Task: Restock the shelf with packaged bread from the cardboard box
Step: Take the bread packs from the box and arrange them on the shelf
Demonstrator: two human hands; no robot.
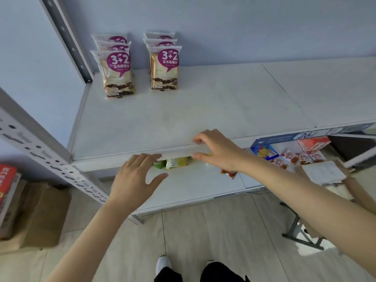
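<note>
Two rows of packaged bread with purple "3+2" labels stand upright at the back left of the white shelf [203, 110]: a left row [119, 74] and a right row [164, 66], each three deep. My left hand [134, 178] hovers with spread fingers just below the shelf's front edge and holds nothing. My right hand [215, 151] rests on that front edge, fingers over the lip, with nothing in it. A cardboard box [345, 180] sits at the right edge, partly behind my right forearm; its contents are hidden.
A lower shelf [203, 184] carries green-yellow packets [175, 162] and red and blue snack packs [284, 157]. A perforated metal upright [50, 159] stands at the left. Brown cartons [36, 212] lie on the floor at left. A folding stand's legs [301, 231] are at right.
</note>
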